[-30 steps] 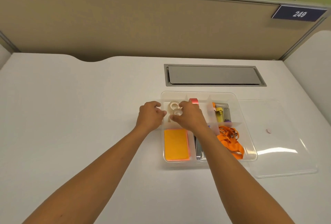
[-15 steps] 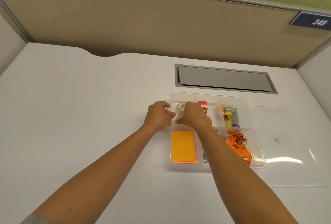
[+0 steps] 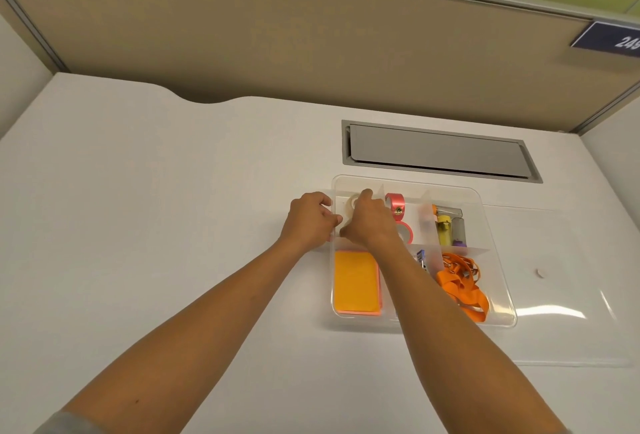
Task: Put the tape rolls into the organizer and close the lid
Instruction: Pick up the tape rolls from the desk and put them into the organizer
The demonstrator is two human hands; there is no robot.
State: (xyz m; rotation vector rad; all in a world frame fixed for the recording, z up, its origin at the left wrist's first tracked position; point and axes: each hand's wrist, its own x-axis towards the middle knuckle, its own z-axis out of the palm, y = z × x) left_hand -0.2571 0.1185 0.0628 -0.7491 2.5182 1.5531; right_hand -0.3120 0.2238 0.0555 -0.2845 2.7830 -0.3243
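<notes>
Here, the clear organizer (image 3: 491,295) is seen on the white desk (image 3: 173,225), with its transparent lid (image 3: 571,329) lying flat just beside it on the right. The right hand (image 3: 370,225) is lowered into the far left compartment, where a pale tape roll (image 3: 352,205) is partly covered by the curled fingers; whether the roll is pinched cannot be told. The left hand (image 3: 310,222) is placed against the organizer's left wall, its fingers bent and nearly closed, with nothing visibly held. A red tape roll (image 3: 395,204) is standing in the next compartment.
</notes>
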